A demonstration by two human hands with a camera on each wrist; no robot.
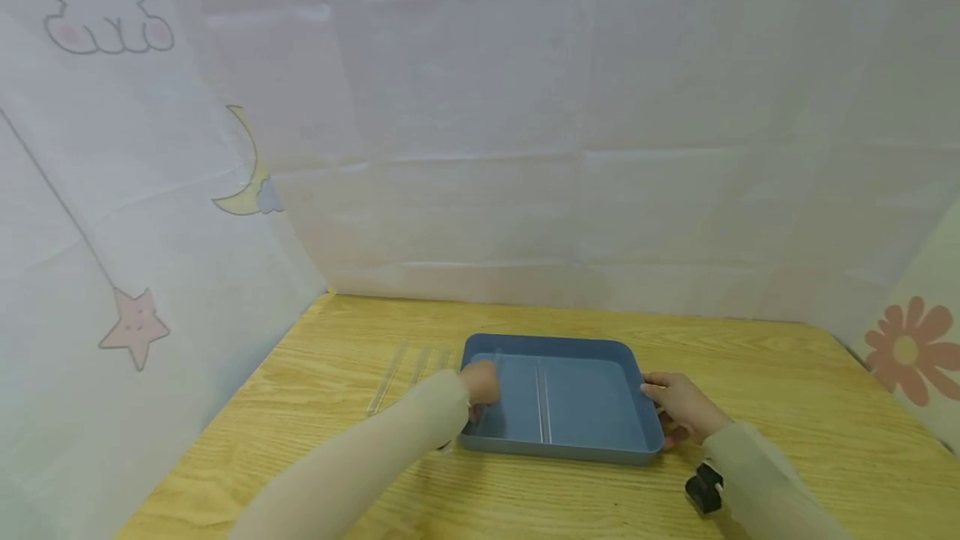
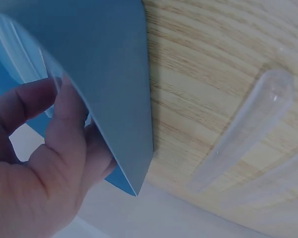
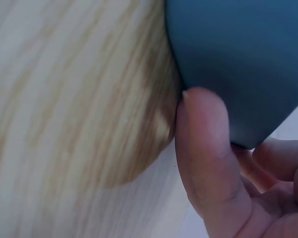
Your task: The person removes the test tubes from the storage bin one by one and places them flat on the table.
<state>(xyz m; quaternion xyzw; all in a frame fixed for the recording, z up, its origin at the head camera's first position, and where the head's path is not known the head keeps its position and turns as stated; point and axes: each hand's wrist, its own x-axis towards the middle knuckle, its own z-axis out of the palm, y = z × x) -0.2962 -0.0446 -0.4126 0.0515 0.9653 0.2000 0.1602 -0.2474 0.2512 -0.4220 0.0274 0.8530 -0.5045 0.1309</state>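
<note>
A shallow blue tray (image 1: 592,402) sits on the table, with one clear plastic strip (image 1: 543,402) standing across its middle. My left hand (image 1: 480,382) reaches over the tray's left wall. Between its thumb and finger, the left wrist view shows a thin clear plastic strip (image 2: 52,69) being pinched inside the tray; its lower part is hidden. At the right side, my right hand (image 1: 678,407) holds the tray's wall near the front corner. In the right wrist view one digit (image 3: 203,129) presses low on the tray's outside, the other fingers partly hidden.
More clear plastic strips (image 1: 388,377) lie on the wooden table (image 1: 337,340) left of the tray; one with a rounded end (image 2: 248,126) shows close up in the left wrist view. A patterned cloth (image 1: 487,148) hangs behind the table. A black device (image 1: 703,488) is at the right wrist.
</note>
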